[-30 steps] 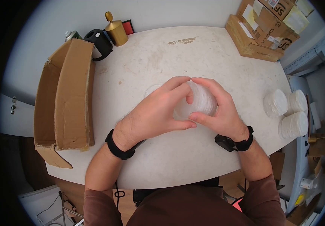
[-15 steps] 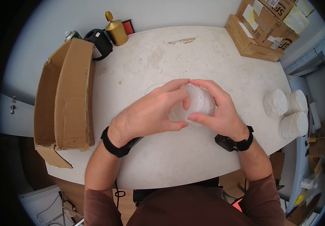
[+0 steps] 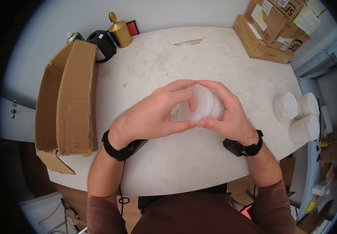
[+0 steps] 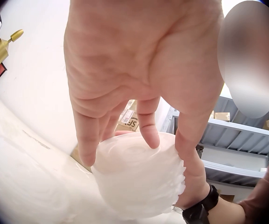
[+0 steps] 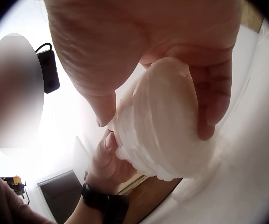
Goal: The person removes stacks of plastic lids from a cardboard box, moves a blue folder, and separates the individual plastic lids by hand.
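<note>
Both hands hold one stack of clear plastic lids (image 3: 204,104) above the middle of the white table (image 3: 199,58). My left hand (image 3: 164,111) curls round its left side, fingertips on the top and thumb below. My right hand (image 3: 225,111) grips the right side the same way. In the left wrist view the stack of lids (image 4: 141,179) shows ribbed edges under my fingers (image 4: 146,130). The right wrist view shows the stack of lids (image 5: 164,123) tilted, pinched between thumb and fingers.
An open cardboard box (image 3: 69,97) lies at the left edge. A gold bell-shaped object (image 3: 119,30) and a black item (image 3: 103,43) stand at the back left. Shipping cartons (image 3: 272,29) sit back right. Three more lid stacks (image 3: 299,115) rest at the right edge.
My left hand has slid a little left and lower round the stack, the wrist drawing back. The stack has tipped slightly and stays between both hands.
</note>
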A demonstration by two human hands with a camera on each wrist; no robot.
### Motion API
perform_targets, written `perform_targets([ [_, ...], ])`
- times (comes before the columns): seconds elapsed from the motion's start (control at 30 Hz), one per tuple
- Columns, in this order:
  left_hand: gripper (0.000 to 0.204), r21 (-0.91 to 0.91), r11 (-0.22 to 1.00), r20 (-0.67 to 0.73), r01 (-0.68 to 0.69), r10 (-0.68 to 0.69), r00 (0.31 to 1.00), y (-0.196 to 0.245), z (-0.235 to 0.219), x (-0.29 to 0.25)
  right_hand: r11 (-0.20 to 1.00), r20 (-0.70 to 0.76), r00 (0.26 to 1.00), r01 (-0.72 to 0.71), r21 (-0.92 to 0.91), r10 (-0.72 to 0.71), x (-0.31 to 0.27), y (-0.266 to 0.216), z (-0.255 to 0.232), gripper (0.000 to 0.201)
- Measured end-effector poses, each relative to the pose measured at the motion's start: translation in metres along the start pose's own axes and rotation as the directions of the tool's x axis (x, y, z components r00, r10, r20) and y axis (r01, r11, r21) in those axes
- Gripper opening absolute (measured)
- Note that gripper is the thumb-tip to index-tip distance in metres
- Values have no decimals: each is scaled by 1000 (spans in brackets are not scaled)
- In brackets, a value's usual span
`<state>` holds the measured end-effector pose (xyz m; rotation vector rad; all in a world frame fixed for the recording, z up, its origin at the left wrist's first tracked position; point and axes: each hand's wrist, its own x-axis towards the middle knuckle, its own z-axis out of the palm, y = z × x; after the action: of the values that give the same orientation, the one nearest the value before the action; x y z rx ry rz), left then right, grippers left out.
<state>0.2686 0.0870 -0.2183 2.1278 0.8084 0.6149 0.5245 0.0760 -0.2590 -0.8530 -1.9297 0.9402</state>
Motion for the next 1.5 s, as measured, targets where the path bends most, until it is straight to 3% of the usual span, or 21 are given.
perform_targets([
  [0.17, 32, -25, 999, 4, 36, -36, 999, 3, -4, 1, 1000, -3, 1000, -1, 19, 1, 0, 0, -1, 84],
  [0.23, 39, -40, 999, -65, 22, -25, 998, 3, -3, 2, 998, -27, 998, -56, 25, 57, -1, 0, 1, 85],
  [0.37, 53, -52, 998, -71, 39, -43, 997, 1, -2, 3, 996, -22, 996, -81, 37, 82, 0, -3, 1, 84],
  [0.53, 77, -160, 978, -34, 132, -139, 990, 2, -5, 1, 1000, 19, 1000, 25, 14, -25, 0, 0, 0, 83],
  [0.77, 83, -121, 985, -20, 122, -125, 992, 4, -12, -2, 998, 41, 997, 65, -23, -64, -1, 2, 2, 85],
  [0.97, 82, -31, 995, -79, 93, -95, 992, 2, -11, -2, 996, 40, 997, 72, -56, -70, 0, -2, 1, 85],
  [1.03, 78, 177, 977, -174, 121, -90, 981, 3, -10, -1, 994, 21, 999, 44, -104, -42, 0, -5, 0, 83],
  [1.07, 78, 177, 977, -174, 121, -90, 981, 1, -9, -2, 994, 21, 999, 44, -104, -42, 0, -4, 1, 83],
  [1.13, 75, 350, 902, -304, 253, -146, 941, -4, -6, -3, 992, -31, 999, 2, -122, -6, 1, -2, 1, 81],
  [1.17, 75, 350, 902, -304, 253, -146, 941, -5, -4, -3, 992, -32, 999, 2, -122, -6, 1, -2, 1, 81],
  [1.23, 73, 455, 800, -254, 391, -305, 918, -5, -2, -6, 992, -45, 999, -16, -129, 10, 1, -2, 1, 82],
  [1.33, 72, 503, 756, -193, 419, -374, 907, -11, 4, -5, 989, -43, 999, -7, -150, 1, 1, -3, 1, 82],
  [1.5, 73, 547, 736, -166, 399, -372, 913, -15, 10, -4, 991, -34, 999, -37, -126, 33, 0, -3, 1, 82],
])
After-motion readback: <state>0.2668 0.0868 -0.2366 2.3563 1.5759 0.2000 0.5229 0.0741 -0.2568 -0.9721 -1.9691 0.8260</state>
